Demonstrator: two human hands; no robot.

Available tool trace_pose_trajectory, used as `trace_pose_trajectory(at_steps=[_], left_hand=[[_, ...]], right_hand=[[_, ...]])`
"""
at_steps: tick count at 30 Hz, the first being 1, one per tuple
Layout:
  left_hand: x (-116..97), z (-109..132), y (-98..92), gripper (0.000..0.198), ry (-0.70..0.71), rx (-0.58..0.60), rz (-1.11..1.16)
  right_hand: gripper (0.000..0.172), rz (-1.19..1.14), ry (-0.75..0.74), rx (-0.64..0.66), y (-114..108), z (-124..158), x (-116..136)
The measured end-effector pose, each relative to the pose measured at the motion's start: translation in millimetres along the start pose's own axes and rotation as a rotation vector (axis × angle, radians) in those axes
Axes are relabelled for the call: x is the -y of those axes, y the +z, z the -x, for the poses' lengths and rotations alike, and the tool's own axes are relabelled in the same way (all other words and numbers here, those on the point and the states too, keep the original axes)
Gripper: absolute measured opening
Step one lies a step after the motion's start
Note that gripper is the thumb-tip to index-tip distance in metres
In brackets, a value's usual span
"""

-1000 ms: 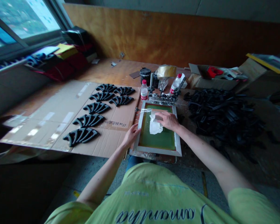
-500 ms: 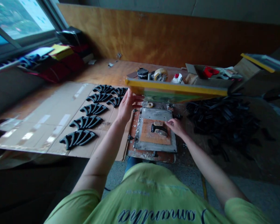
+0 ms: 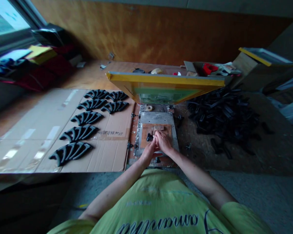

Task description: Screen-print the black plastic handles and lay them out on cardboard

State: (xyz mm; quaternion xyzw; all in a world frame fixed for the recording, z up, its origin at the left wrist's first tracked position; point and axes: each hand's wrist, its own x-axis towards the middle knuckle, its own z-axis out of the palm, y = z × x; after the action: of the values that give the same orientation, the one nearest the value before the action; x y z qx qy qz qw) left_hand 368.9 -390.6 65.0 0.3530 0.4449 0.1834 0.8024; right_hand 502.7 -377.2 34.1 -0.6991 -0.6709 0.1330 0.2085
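Note:
A curved black plastic handle [image 3: 149, 137] lies on the brown board [image 3: 144, 143] of the metal plate, its left end showing and the remainder covered by my fingers. My right hand [image 3: 162, 141] is closed over its right part. From the near side my left hand [image 3: 148, 153] meets the right one, fingers closed at the same piece. A small wooden block [image 3: 159, 128] sits just beyond my fingertips. Behind the plate, a yellow-edged screen frame [image 3: 166, 81] stands tilted up, touched by neither hand.
On the left, cardboard [image 3: 112, 156] carries several fanned rows of black handles [image 3: 72, 152]. A heap of black handles [image 3: 222, 113] covers part of the bench at right. Clamp knobs [image 3: 130, 145] stick out beside the plate. A tape roll [image 3: 149, 108] lies by the frame's base.
My left hand has come down from the screen frame's left edge to the black handle. My right hand has moved from the board's right side onto that handle. The screen frame now stands more upright.

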Motion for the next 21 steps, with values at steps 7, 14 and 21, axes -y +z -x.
trace_pose_trajectory(at_steps=[7,14,21], left_hand=[[5.1,-14.6,-2.9,0.065,0.058,-0.207,-0.016],[-17.1,-19.1,-54.7,0.053,0.286,-0.434,-0.277],[-29.1,-32.1,-175.3,0.054,0.066,-0.881,-0.785]], right_hand=[[0.013,-0.173,0.114,-0.001,-5.9,5.4,12.8],[0.017,-0.225,0.151,-0.183,-51.7,38.5,-73.8],[0.044,0.288,1.168,-0.414,-110.6,139.4,-247.2]])
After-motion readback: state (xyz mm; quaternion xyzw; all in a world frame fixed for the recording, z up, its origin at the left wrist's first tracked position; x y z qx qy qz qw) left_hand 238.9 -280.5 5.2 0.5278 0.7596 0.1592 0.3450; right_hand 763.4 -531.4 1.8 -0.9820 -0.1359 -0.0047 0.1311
